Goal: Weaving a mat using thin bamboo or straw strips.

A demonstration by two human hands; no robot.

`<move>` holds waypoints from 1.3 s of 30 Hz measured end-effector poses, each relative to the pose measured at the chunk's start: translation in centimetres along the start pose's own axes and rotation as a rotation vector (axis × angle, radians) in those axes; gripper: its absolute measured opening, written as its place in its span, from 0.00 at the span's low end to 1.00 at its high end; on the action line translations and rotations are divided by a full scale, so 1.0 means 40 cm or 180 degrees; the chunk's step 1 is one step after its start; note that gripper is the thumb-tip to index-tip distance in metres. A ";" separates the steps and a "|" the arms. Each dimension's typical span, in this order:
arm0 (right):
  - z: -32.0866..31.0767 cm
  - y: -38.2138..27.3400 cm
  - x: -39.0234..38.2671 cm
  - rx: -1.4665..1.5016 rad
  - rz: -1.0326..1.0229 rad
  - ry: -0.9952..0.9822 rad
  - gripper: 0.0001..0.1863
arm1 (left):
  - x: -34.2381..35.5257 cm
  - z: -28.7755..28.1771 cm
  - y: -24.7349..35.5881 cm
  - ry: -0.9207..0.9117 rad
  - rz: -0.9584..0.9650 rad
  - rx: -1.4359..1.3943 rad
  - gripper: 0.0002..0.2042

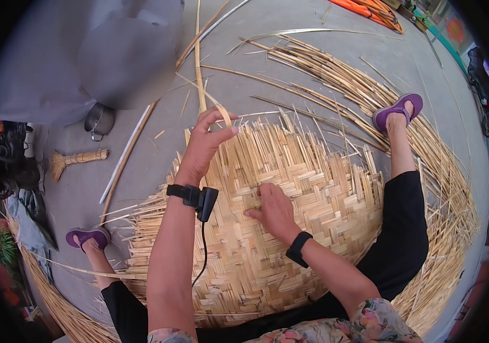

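Note:
My left hand (pixel 210 137) is closed on a pale, flat split strip (pixel 224 111), held raised and bent over the upper part of a woven mat (pixel 330 220). The mat has a chevron weave and loose, jagged strip ends along its upper and side edges. My right hand (pixel 270 211) rests on the middle of the mat, thumb apart from its slightly bent fingers. A black band with a box and cable (pixel 191 200) is on my left wrist.
Long split stalks (pixel 313 63) lie ahead and around my right foot (pixel 397 114); more lie at lower left. A metal pot (pixel 98 120), straw brush (pixel 78 160) and poles (pixel 124 160) are at left. A large grey, blurred object (pixel 38 68) fills the upper left. Orange hose (pixel 370 11) lies at top.

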State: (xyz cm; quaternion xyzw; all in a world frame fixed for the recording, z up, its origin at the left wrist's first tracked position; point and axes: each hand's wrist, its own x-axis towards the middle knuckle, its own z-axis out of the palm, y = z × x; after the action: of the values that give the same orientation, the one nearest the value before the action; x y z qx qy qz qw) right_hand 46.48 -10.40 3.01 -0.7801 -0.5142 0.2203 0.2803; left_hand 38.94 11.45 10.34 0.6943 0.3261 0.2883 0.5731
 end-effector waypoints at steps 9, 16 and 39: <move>0.019 0.025 0.028 0.0173 0.0172 -0.0240 0.28 | -0.011 0.025 0.130 -0.0034 0.0422 -0.0403 0.26; 0.008 0.015 0.029 0.0056 0.0300 -0.0333 0.29 | -0.321 0.066 -0.051 0.0881 -0.0107 0.2744 0.41; -0.130 0.148 -0.009 -0.0616 -0.0418 0.0649 0.28 | -0.465 0.150 -0.289 0.0369 0.0161 0.3582 0.40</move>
State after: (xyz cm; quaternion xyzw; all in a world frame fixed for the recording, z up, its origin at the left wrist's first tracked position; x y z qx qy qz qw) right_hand 53.63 -13.69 2.97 -0.7865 -0.5518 0.0705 0.2683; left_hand 30.63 -5.27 -2.58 0.8834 0.4438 0.1214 0.0888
